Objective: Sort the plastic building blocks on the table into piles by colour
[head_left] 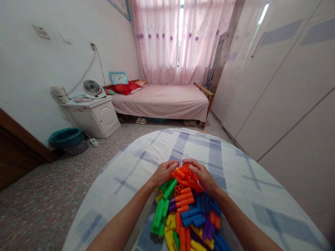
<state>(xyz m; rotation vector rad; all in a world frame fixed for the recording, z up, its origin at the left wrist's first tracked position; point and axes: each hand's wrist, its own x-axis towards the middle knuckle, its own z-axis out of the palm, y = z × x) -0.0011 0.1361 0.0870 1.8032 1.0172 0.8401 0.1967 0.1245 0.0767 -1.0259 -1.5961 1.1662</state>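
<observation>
A heap of plastic tube-shaped building blocks lies on the checked tablecloth (125, 198) in front of me. Orange blocks (184, 199) fill its far end and run down the middle. Green blocks (160, 213) are on the left, blue blocks (193, 217) on the right, with yellow blocks (170, 234) and purple blocks (208, 228) nearer me. My left hand (164, 173) curves around the heap's far left side, fingers extended. Opposite it, my right hand (202, 174) cups the far right side against the orange blocks. Both hands are open; some fingertips are hidden.
The round table's edge curves past both forearms. Beyond it stand a bed (167, 101), a white cabinet (102, 115) with a fan (92, 88), and a bin (66, 139) on the floor. A tall wardrobe (277, 90) lines the right side.
</observation>
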